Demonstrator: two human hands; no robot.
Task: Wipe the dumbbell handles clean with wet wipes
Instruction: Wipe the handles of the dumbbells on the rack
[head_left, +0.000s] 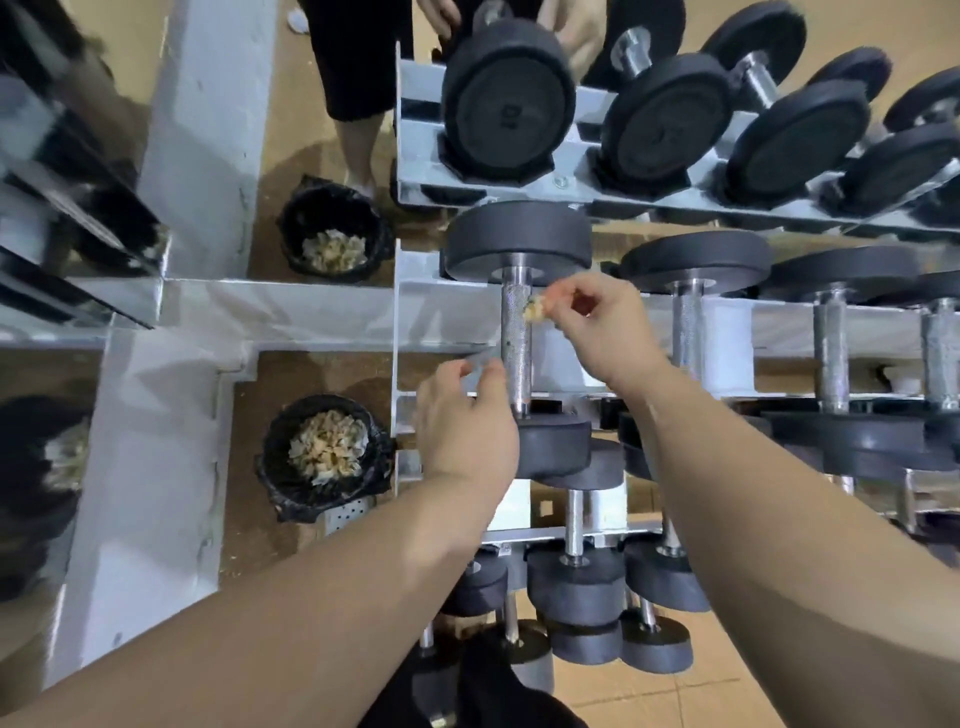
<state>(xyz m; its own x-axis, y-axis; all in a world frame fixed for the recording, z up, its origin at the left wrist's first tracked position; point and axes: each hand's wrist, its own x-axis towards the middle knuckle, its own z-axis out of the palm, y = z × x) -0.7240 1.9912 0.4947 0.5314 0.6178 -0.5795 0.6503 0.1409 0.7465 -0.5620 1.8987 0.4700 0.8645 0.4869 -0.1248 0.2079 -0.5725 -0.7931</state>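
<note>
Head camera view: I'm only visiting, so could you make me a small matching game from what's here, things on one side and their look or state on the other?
Things:
1. right hand
2. bin
3. dumbbell handle

Look or state:
a. lined with a black bag, with crumpled wipes inside
b. rough-textured silver metal
c. pinching a small soiled wipe

Pairs: 1-c, 2-a, 3-b.
</note>
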